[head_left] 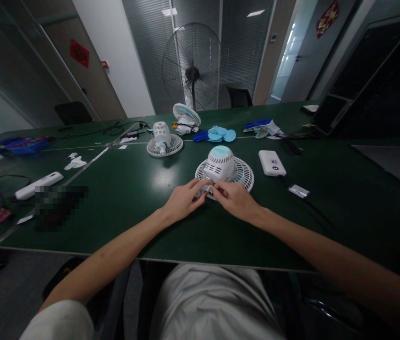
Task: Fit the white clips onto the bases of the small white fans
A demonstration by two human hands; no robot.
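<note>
A large wire-caged fan [192,73] stands behind the green table [132,193].

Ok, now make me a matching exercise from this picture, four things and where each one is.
Things:
1. White box
2. Blue tray
3. Large caged fan
4. Nearest small fan

Places:
A. Beyond the far edge of the table
B. Grille down, with the left hand and right hand at its near side
C. On the table, toward its left end
D. On the table, just right of the small fan being handled

Right pairs: 1-D, 2-C, 3-A, 4-B.
</note>
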